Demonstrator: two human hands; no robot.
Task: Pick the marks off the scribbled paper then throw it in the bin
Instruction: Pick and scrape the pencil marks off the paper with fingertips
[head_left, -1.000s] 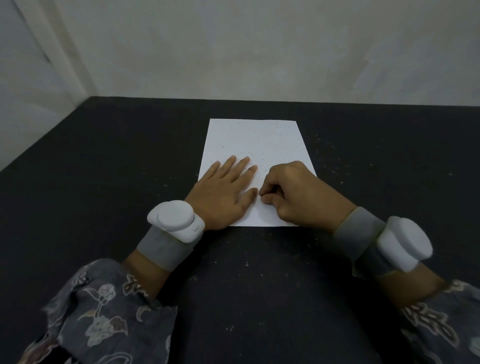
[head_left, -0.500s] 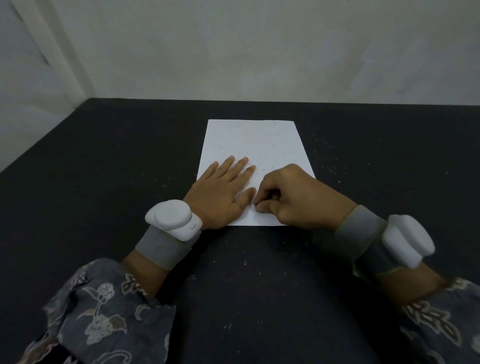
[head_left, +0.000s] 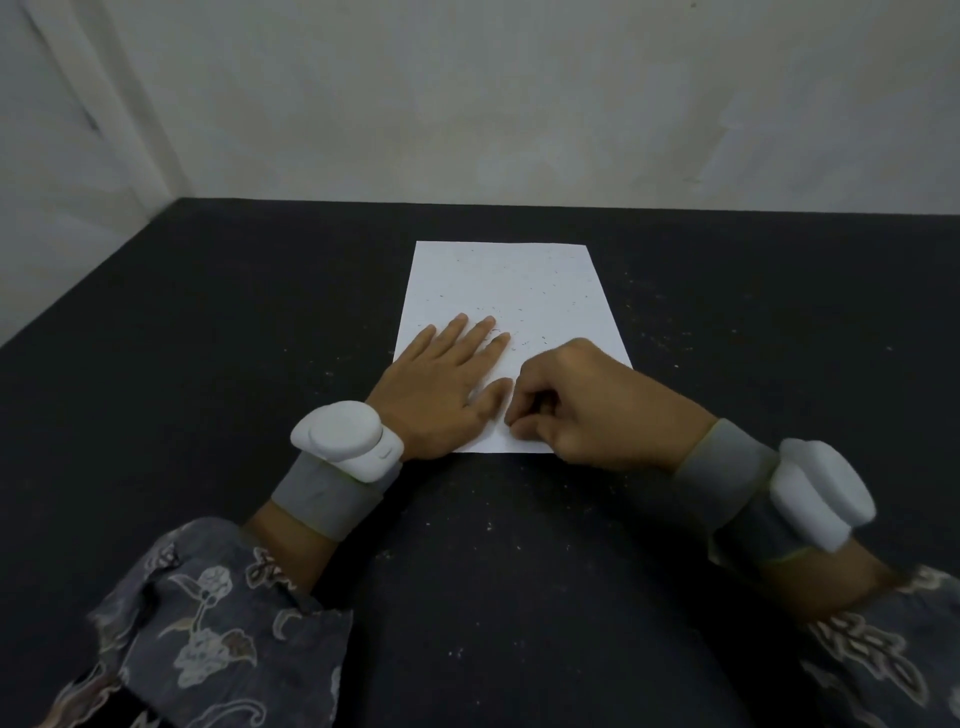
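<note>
Left hand (head_left: 441, 387) flat on paper (head_left: 506, 312) near table's (head_left: 208, 338) front edge; right hand (head_left: 582, 405) pinches at a mark, hold unclear. Risk: sheet may tear or slip w/ hard picking

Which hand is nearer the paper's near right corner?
Right. The right hand lies over that corner of the paper; the left hand rests flat on its near left part.

My left hand (head_left: 441, 395) lies flat, palm down, just left of the frame's centre, fingers straight and slightly spread, pointing up and to the right, thumb angled toward my other hand. My right hand (head_left: 587, 405) sits just right of centre, fingers curled under, thumb and forefinger tips meeting at its left edge, close beside my left thumb. Both forearms run in from the lower corners.
</note>
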